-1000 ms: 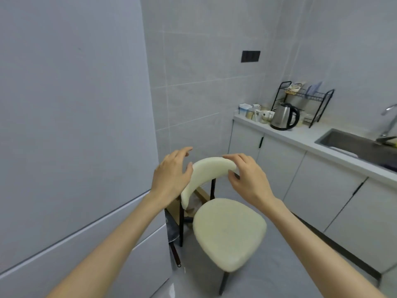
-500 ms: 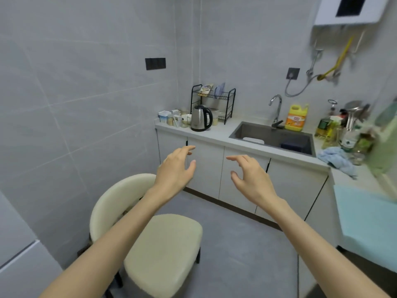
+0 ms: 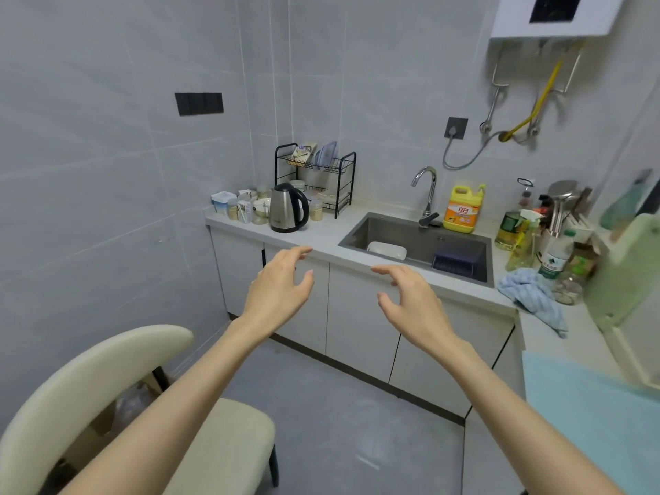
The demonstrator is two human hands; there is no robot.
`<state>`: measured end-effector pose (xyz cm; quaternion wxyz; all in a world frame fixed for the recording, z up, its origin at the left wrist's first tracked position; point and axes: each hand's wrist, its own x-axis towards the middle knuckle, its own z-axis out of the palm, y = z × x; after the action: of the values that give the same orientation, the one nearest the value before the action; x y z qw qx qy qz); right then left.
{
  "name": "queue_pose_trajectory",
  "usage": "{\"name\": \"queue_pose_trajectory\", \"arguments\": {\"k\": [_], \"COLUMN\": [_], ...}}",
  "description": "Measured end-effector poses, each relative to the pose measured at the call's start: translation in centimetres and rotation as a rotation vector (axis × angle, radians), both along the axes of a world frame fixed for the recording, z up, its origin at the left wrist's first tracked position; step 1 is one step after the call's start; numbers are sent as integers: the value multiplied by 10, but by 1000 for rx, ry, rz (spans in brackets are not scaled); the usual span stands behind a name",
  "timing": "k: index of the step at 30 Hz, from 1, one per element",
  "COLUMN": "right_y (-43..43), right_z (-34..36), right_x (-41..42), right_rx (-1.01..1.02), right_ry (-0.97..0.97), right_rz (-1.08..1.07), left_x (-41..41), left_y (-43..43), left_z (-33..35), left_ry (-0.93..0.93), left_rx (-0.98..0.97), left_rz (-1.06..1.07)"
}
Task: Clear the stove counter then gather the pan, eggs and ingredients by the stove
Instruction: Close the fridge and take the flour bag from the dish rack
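My left hand (image 3: 278, 284) and my right hand (image 3: 410, 301) hang in the air in front of the white cabinets, fingers loosely curled, holding nothing. Behind them runs the grey counter (image 3: 321, 237) with the sink (image 3: 421, 244). Oil and sauce bottles (image 3: 528, 237) cluster at the counter's right corner. A blue cloth (image 3: 532, 294) lies bunched at that corner. No pan, eggs or stove can be seen.
A cream chair (image 3: 89, 384) stands at lower left, beside my left arm. A steel kettle (image 3: 287, 209), jars and a black dish rack (image 3: 318, 176) fill the counter's left end. A yellow detergent bottle (image 3: 462, 209) stands by the tap. A light-blue board (image 3: 589, 416) lies at right.
Both hands let go of the chair back. My view swung right from the fridge and chair to the sink counter, and the hands now hover free.
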<state>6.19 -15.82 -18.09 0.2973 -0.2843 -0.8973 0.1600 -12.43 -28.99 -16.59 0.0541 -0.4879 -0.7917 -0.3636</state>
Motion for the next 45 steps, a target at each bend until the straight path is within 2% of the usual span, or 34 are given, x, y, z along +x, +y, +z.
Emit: {"name": "queue_pose_trajectory", "arguments": {"k": [8, 17, 24, 35, 40, 45], "right_y": [129, 286, 384, 558, 617, 660], "right_z": [-13, 11, 18, 12, 21, 17], "right_x": [-83, -231, -329, -542, -638, -728], "right_rx": [-21, -51, -98, -151, -158, -241], "right_ry": [-13, 16, 48, 110, 80, 77], "right_rz": [44, 63, 130, 282, 345, 331], "left_x": [-78, -223, -324, -522, -606, -682], "left_y": [123, 285, 373, 535, 588, 633], "left_z": [-15, 6, 13, 17, 21, 17], "left_ry": [-15, -63, -131, -159, -229, -220], "left_rx": [0, 59, 100, 98, 92, 51], "left_rz": [-1, 10, 30, 176, 180, 133]}}
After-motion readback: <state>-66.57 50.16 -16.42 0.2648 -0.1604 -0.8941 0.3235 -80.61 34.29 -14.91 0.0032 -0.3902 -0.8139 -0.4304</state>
